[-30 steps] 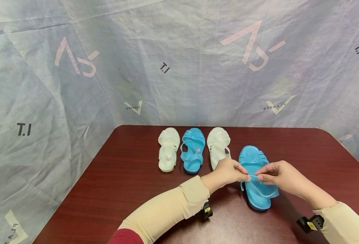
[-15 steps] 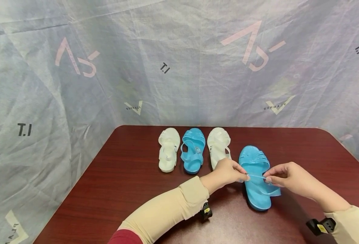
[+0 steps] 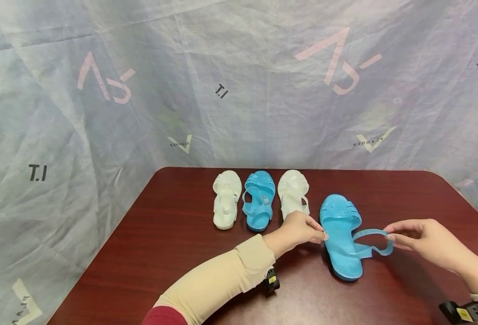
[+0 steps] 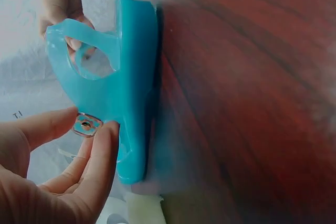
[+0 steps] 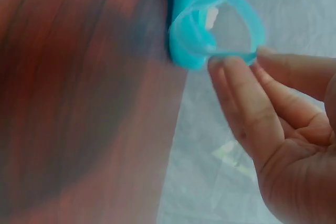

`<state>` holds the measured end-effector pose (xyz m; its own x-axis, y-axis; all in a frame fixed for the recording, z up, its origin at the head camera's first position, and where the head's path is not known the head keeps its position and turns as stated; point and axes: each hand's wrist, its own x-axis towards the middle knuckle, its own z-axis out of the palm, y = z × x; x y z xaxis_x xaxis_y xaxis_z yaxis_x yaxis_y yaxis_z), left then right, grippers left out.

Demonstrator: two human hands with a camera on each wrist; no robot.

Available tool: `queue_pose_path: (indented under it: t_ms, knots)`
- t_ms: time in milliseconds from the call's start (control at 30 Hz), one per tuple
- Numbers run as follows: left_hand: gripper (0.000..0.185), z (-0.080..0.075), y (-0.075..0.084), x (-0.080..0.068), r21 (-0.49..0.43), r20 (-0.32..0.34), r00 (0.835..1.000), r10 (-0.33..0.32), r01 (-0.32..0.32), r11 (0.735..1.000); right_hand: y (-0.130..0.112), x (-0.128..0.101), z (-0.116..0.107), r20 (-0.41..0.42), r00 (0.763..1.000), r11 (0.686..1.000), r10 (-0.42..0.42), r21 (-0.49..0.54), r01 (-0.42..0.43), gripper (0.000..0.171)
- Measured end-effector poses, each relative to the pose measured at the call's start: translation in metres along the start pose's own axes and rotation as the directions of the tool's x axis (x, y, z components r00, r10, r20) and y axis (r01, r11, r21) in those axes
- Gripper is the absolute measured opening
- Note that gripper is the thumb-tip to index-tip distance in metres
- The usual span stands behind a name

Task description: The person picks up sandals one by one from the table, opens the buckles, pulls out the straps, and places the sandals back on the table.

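A blue jelly sandal [image 3: 340, 232] lies on the table, toe pointing away, between my two hands. At its left side my left hand [image 3: 301, 228] pinches the small metal buckle [image 4: 87, 125], which shows between thumb and fingers in the left wrist view. My right hand [image 3: 429, 239], off to the right of the sandal, pinches the loose end of its ankle strap [image 3: 369, 232] between thumb and fingertips. The strap bends in a loop out from the sandal's right side, clear of the buckle.
Left of this sandal stand a white sandal [image 3: 292, 192], another blue sandal [image 3: 259, 198] and a second white sandal [image 3: 226, 198] in a row. My left hand partly covers the nearest white one. Behind the dark red table [image 3: 174, 253] hangs a grey printed cloth [image 3: 239, 126].
My right hand has moved right, drawing the strap from across the sandal, away from the buckle, out to the right side. My left hand has stayed at the buckle.
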<state>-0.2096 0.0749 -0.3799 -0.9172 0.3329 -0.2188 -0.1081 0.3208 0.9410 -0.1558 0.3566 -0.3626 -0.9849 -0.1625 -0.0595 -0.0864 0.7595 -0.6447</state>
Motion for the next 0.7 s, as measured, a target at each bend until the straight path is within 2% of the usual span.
queue_pose_path:
  t_ms: [233, 367, 467, 600, 700]
  knots:
    - [0.008, 0.004, -0.003, 0.000, -0.071, 0.013, 1.000, 0.012, -0.011, 0.997, 0.003, -0.007, 0.000, -0.102, 0.994, 0.999, 0.037, 0.004, -0.037, 0.043]
    - [0.011, 0.005, -0.005, -0.002, -0.089, 0.011, 0.999, -0.042, 0.043, 0.995, -0.002, -0.006, 0.001, -0.204, 0.979, 0.999, 0.030, -0.035, -0.037, 0.045]
    - [0.014, 0.005, -0.007, -0.006, -0.055, 0.002, 0.997, -0.071, 0.071, 0.996, -0.005, -0.006, 0.002, -0.232, 0.972, 1.000, 0.023, -0.013, -0.027, 0.048]
    - [0.023, 0.007, -0.009, -0.011, -0.032, -0.002, 0.996, -0.084, 0.084, 0.996, -0.006, -0.009, 0.007, -0.173, 0.984, 0.997, 0.042, 0.073, -0.029, 0.051]
    - [0.032, 0.011, -0.008, -0.017, -0.087, 0.014, 0.994, -0.107, 0.108, 0.990, -0.007, -0.010, 0.015, -0.073, 0.994, 0.970, 0.079, 0.234, -0.060, 0.055]
